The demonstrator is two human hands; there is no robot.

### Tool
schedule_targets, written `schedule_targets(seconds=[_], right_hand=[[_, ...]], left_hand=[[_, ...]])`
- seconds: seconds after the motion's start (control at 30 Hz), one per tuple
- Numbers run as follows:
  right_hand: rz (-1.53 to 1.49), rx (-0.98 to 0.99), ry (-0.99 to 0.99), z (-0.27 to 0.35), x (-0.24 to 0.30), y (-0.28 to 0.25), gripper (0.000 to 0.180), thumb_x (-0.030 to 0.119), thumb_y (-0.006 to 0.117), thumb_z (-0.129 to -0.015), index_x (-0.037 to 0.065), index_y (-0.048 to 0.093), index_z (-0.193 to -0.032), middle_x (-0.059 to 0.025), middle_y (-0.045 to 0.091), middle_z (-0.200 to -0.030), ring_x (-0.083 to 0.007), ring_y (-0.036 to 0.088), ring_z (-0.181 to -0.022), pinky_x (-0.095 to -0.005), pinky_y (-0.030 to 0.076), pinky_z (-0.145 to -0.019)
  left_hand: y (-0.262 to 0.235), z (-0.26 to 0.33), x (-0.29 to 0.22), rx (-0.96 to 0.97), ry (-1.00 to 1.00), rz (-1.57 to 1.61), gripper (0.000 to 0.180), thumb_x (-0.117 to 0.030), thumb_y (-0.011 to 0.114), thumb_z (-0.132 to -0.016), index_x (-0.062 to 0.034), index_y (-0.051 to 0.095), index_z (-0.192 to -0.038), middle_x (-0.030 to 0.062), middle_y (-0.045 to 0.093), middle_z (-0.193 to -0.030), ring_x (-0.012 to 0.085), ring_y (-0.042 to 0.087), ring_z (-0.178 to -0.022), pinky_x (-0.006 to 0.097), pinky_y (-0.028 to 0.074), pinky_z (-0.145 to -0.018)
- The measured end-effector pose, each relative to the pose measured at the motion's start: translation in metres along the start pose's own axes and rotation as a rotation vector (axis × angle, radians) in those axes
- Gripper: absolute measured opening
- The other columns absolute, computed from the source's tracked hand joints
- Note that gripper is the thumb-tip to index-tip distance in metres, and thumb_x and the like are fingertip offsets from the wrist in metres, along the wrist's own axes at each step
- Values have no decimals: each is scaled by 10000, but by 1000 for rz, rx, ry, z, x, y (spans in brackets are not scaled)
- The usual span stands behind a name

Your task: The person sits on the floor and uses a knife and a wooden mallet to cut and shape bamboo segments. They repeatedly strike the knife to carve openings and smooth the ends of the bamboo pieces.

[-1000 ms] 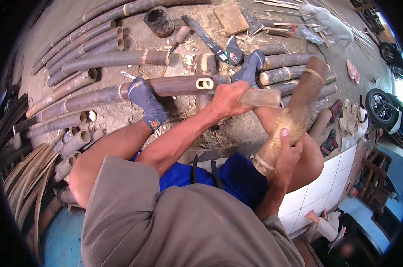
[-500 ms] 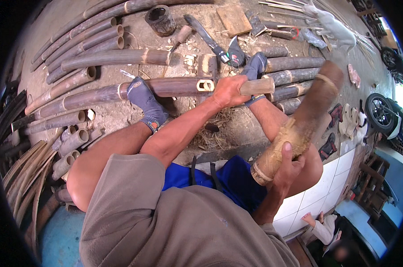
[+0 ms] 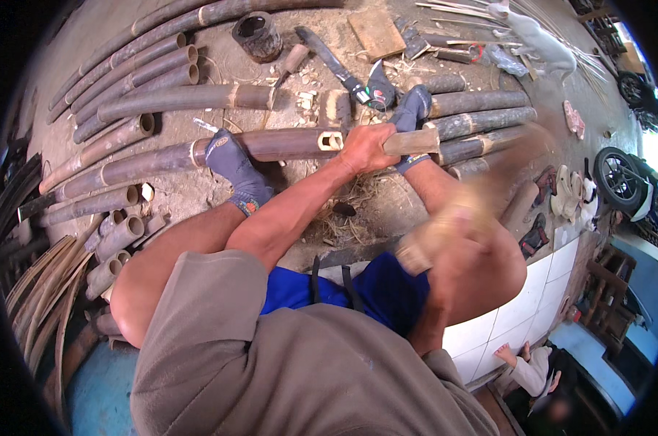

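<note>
One pole [image 3: 292, 143] of brown bamboo lies crosswise in front of the person, low over the floor [image 3: 300, 190], with a pale, squarish hole [image 3: 330, 140] near its right part. The left hand [image 3: 369, 149] is closed around a wooden handle [image 3: 412, 142], just beside this hole; the other end of the tool is hidden by the fingers, so I cannot tell its shape. The handle points out to the right, perhaps so that its end is free for a blow. The right hand [image 3: 459, 256] grasps the thick club [image 3: 445, 231] near its lower end, which probably leaves the longer part for weight; the club is much blurred. The left shoe [image 3: 236, 166] rests over the pole, I think to keep it from rolling. Under the pole goes a short block [image 3: 334, 107], seemingly as a support. Farther out, pale chips [image 3: 307, 98], a machete [image 3: 330, 59] and a dark pot [image 3: 257, 36] lie or stand within view, and more bamboo [image 3: 481, 120] is laid to the right.
</note>
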State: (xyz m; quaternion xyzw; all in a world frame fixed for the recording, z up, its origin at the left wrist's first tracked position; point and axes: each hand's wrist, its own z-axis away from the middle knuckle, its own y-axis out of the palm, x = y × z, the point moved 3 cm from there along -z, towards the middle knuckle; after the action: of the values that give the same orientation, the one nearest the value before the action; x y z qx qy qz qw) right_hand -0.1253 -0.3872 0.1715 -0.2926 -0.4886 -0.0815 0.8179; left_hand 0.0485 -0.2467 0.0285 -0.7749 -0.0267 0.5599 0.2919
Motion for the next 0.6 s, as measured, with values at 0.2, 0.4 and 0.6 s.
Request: schedule_targets(seconds=[0.2, 0.4, 0.6], right_hand=[[-10, -261, 370, 4, 37, -20, 576, 359, 644, -1021, -32, 537, -1430, -208, 645, -1326, -288, 604, -1259, -392, 459, -1091], [-21, 124, -175, -5, 0, 3, 498, 180, 616, -1008, -25, 512, -1450, -186, 632, -1322, -279, 572, -1281, -371, 437, -1094], [-78, 76, -153, -13, 2, 1, 692, 113, 644, -980, -23, 344, -1589, -190, 532, -1494, -281, 523, -1353, -369, 392, -1144]], left_hand=[[2, 9, 16, 35, -39, -76, 328, -301, 810, -709, -94, 611, -868, 139, 678, -849, 392, 680, -812, 472, 528, -686], [1, 8, 16, 93, -46, -68, 329, -304, 805, -710, -97, 614, -880, 125, 678, -887, 386, 678, -849, 476, 526, -712], [1, 10, 17, 58, -40, -140, 345, -306, 803, -707, -99, 601, -896, 127, 662, -876, 393, 673, -847, 496, 532, -715]])
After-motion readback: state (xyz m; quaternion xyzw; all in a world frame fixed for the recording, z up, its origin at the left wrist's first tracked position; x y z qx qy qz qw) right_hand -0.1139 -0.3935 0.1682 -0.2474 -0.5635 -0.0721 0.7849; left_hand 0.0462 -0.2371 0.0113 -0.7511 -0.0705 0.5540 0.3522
